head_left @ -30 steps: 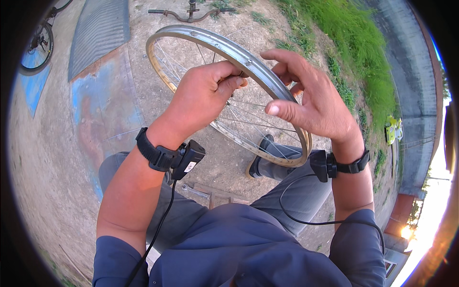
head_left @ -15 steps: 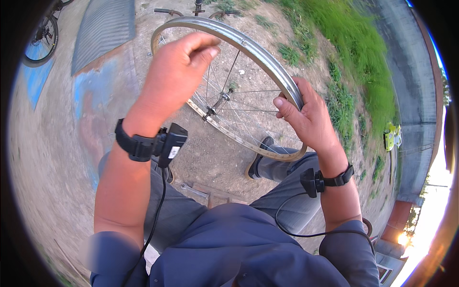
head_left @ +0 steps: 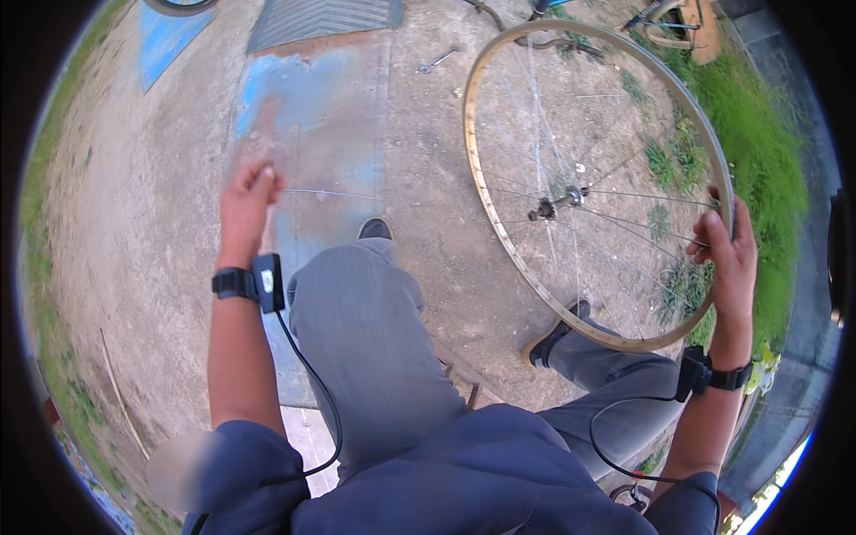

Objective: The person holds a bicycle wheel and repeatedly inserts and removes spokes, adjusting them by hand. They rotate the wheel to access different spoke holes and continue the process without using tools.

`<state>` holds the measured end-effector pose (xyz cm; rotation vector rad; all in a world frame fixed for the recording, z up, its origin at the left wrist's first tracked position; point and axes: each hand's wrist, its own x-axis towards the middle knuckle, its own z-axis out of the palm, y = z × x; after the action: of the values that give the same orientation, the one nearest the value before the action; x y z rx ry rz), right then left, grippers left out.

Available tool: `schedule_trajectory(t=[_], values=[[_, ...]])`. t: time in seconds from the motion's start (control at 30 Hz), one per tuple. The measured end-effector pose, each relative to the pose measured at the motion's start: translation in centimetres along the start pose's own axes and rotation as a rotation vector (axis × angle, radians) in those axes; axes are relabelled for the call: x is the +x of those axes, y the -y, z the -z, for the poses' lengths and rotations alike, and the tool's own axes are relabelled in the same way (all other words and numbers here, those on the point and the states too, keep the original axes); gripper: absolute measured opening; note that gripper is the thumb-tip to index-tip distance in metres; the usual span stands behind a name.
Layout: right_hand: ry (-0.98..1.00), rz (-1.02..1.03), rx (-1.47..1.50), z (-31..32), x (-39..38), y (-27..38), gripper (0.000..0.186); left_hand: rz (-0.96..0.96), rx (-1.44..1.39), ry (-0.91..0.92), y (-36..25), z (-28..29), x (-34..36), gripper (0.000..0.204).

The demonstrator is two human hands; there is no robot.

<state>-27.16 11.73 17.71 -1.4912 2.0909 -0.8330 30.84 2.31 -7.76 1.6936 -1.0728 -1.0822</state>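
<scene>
Wheel: a bare bicycle wheel rim (head_left: 499, 223) with thin spokes and a small hub (head_left: 553, 207) is being held up in front of the person, off the ground, its round face tilting toward the camera.
Wheel's long axis: in this view the hoop is reading as an oval, running from the top, far from the person, down to the bottom edge just above the right knee (head_left: 588, 357).
Right hand: the right hand (head_left: 727, 254) is gripping the rim at its right edge, fingers curling around the metal (thumb on the near side).
Left hand: the left hand (head_left: 247, 203) is raised well to the left of the wheel, fingertips pinched shut on one end of a loose spoke (head_left: 330, 193).
Spoke: thin and straight, it is lying nearly level, pointing from the left hand toward the wheel, its far end stopping short of the rim.
Wrists: each is wearing a black strap with a small box and a cable.
Ground beyond the wheel: bare dirt with a faded blue patch (head_left: 294, 98), a wrench (head_left: 439, 60) lying left of the wheel's top, grass (head_left: 758, 169) to its right.
</scene>
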Motion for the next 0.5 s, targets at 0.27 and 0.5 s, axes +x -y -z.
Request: schedule_trajectory(t=[0.27,0.5], values=[[-0.056,0.015,-0.117,2.0,4.3,-1.0,0.05,0.22,0.547,0.13,21.0,0.1,-7.4,0.026],[-0.02,-0.007,-0.13,3.2,8.5,-1.4,0.053,0.136,0.628,0.1,21.4,-6.2,-3.1,0.024]])
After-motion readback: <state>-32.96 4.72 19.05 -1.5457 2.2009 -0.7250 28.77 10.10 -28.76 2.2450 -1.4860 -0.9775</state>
